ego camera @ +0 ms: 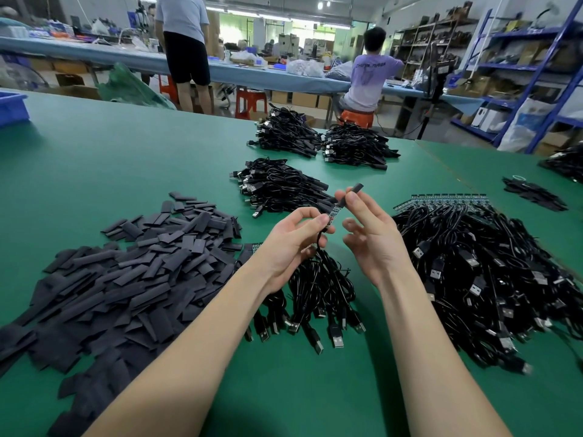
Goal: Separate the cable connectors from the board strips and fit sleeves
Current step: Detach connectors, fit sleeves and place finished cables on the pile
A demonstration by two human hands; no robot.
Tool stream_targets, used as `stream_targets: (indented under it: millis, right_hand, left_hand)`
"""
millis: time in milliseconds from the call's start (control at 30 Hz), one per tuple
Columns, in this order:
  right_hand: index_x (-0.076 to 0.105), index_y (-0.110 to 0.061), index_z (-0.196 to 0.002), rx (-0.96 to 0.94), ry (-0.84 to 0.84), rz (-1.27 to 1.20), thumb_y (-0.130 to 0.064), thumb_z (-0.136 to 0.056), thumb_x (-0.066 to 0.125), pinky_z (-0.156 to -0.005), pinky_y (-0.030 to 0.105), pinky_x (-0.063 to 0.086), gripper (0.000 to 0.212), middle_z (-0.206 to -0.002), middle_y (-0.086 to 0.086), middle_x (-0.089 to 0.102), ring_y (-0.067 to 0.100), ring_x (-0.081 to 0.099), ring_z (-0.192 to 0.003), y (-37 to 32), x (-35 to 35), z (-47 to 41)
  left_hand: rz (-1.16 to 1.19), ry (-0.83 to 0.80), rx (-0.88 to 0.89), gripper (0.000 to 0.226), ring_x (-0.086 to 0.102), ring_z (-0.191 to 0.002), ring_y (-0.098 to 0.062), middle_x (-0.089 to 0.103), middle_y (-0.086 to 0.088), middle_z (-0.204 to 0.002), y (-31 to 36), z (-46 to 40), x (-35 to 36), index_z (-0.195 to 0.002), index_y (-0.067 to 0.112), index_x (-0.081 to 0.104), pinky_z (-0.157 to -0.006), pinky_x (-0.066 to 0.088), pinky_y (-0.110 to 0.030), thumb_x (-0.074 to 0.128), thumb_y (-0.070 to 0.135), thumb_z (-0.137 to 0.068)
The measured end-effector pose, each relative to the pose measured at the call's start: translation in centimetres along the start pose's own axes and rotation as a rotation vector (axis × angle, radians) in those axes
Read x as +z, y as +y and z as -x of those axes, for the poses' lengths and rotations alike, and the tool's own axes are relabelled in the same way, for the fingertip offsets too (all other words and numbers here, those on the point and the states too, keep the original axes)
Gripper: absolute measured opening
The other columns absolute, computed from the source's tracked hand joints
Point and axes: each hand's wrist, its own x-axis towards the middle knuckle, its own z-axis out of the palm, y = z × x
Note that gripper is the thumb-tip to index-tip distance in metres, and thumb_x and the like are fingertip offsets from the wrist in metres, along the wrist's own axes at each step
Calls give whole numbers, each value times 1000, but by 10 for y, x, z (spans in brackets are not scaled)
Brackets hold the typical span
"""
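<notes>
While pinched between both, sleeve (pixel 352 193) in right hand (pixel 370 234), board (pixel 332 213) in left hand (pixel 291 239).

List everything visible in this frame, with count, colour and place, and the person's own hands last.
table: one, green, fills the foreground.
sleeves: one large heap, flat, dark grey-black, on the left.
sleeve: one, black, pinched in the right hand, partly slid over the board.
board: one small piece, dark, between both hands, a cable hanging from it.
finished cable bundles: three black piles, centre and further back.
unprocessed cables: one big black pile on board strips, on the right.
cable bunch: one, black, below the hands.
bin: one, blue, far left edge.
other people: two, at the far bench.
left hand: holds the board's lower end.
right hand: pinches the sleeve.
</notes>
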Motion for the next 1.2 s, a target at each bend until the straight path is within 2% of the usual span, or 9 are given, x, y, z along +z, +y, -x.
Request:
stream_targets:
  millis: [233,333,467,667,833,933,1100,1200]
  right_hand:
    - [82,-33,-93,73,-77,32,-40,-79,81,-53,13,35,16,-113,-9,76,3,50,-65,-4,-8,0]
    - [83,-30,-92,131,-145,70,-40,-82,77,-51,14,29,15,-112,-9,76,3,44,-60,-8,-16,0]
    - [82,-29,-90,122,-214,-17,-33,-81,79,-45,11,33,10,-114,-6,76,2,47,-58,-7,-18,0]
    - [80,-29,-90,62,-232,-123,-34,-75,80,-46,11,34,16,-110,-6,76,3,47,-59,4,-12,1]
    - [80,-30,-92,10,-263,-122,-27,-89,71,-48,10,34,10,-110,-5,75,1,47,-59,4,-15,0]
    - [80,-31,-90,12,-282,-195,-29,-88,73,-48,10,35,7,-107,-7,76,0,46,-59,8,-12,1]
    - [77,-31,-93,-49,-196,-12,-32,-86,76,-52,11,37,7,-113,-3,75,2,48,-59,6,-12,-1]
    - [77,-32,-96,-57,-240,-36,-37,-80,84,-52,12,36,18,-113,-3,75,3,48,-61,6,-14,0]
  left_hand:
    - [-44,-7,7,24,54,-64,-7,70,4,-83,2,1,2,-97,20,56,-56,33,-18,71,31,-82]
    - [-99,-45,7,23,54,-65,-8,70,3,-82,8,1,-1,-96,20,56,-65,35,-23,72,30,-82]
    - [-141,-72,17,21,55,-67,-9,70,2,-83,17,1,-6,-95,20,58,-76,41,-28,72,29,-83]
    - [-131,-96,0,20,54,-67,-7,69,4,-83,17,3,-7,-95,21,57,-69,39,-22,71,29,-84]
    - [-101,-123,-7,15,55,-65,-6,68,4,-83,18,3,-7,-94,21,57,-61,40,-15,70,27,-87]
    - [-77,-140,-15,15,55,-64,-6,68,4,-83,17,3,-5,-95,20,56,-56,36,-14,69,26,-89]
    - [-122,-95,-9,17,54,-64,-7,69,3,-83,18,3,-7,-95,20,56,-62,39,-17,70,27,-86]
    - [-148,-133,-20,18,55,-67,-9,69,2,-85,18,3,-7,-95,22,59,-71,40,-24,74,28,-87]
